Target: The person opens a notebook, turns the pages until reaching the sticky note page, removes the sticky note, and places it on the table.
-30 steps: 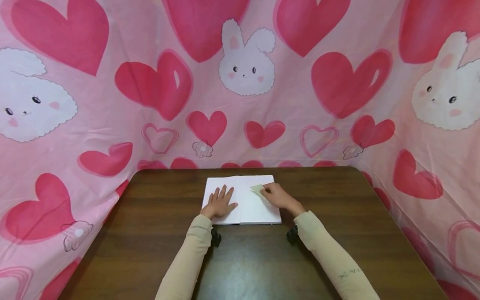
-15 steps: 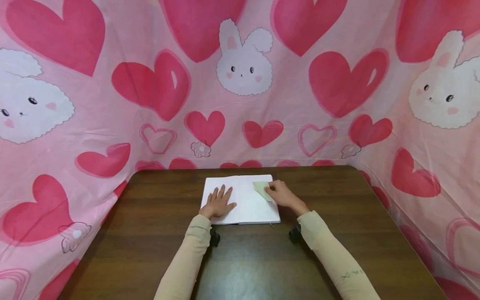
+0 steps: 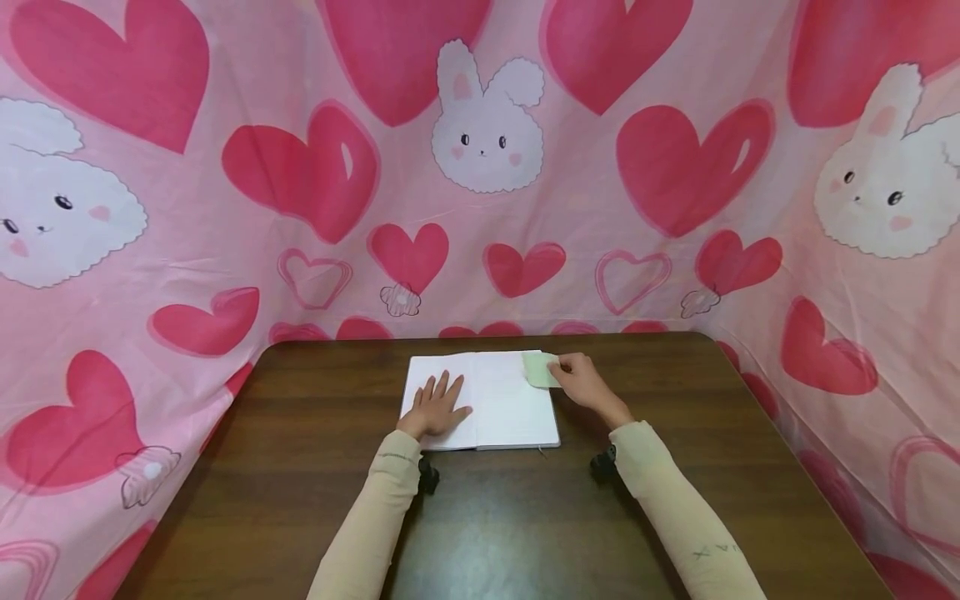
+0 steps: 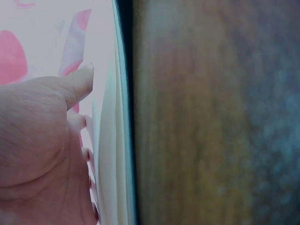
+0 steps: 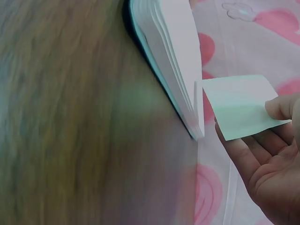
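Note:
An open notebook (image 3: 510,417) with white pages lies flat near the far edge of the table. My left hand (image 3: 437,407) rests on its left page with the fingers spread; the left wrist view shows the thumb (image 4: 77,86) against the paper. At the notebook's upper right corner, my right hand (image 3: 588,385) pinches a pale green sticky note (image 3: 538,370) between thumb and fingers. In the right wrist view the sticky note (image 5: 243,105) is held by one edge, beside the page edges. Its opposite side reaches over the right page in the head view.
The brown wooden table (image 3: 480,533) extends around the notebook. A pink cloth (image 3: 480,217) with hearts and rabbits hangs behind and at both sides. A thin ribbon end (image 3: 542,451) pokes out below the notebook. Dark wrist cameras (image 3: 602,465) sit under the cuffs.
My right hand has moved right with the sticky note, from over the right page to the notebook's upper right edge. The left hand stays in place on the left page.

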Motion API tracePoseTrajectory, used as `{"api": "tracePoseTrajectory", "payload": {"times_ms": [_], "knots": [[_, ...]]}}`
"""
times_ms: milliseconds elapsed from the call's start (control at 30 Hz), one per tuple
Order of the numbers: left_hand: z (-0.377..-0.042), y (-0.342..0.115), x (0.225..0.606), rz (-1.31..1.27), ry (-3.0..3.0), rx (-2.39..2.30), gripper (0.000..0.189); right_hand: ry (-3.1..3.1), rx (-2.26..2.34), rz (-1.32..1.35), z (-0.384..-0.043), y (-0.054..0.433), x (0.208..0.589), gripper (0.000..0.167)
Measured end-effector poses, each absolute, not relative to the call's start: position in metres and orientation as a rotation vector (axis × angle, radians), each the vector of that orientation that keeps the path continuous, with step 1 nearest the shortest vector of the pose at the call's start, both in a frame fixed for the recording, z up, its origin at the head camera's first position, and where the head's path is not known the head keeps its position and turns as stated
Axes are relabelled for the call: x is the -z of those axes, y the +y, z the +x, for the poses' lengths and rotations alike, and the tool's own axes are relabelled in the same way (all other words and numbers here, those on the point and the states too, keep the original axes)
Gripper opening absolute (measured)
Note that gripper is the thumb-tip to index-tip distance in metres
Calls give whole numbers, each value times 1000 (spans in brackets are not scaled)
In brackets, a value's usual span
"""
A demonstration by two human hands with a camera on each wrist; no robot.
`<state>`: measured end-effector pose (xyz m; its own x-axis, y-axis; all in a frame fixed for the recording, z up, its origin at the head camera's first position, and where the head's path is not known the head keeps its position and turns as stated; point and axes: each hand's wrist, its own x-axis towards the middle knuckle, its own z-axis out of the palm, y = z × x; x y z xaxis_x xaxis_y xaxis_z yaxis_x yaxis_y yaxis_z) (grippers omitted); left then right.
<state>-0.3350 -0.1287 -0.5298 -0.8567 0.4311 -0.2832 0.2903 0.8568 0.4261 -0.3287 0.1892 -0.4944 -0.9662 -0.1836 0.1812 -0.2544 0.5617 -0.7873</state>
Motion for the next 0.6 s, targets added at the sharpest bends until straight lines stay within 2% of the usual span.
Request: {"api": "tracePoseTrajectory", "payload": {"times_ms": [600], "knots": [[-339,-130,537,529,2664,-526,75,-2672,-1338,301,-324,229,494,24]]}}
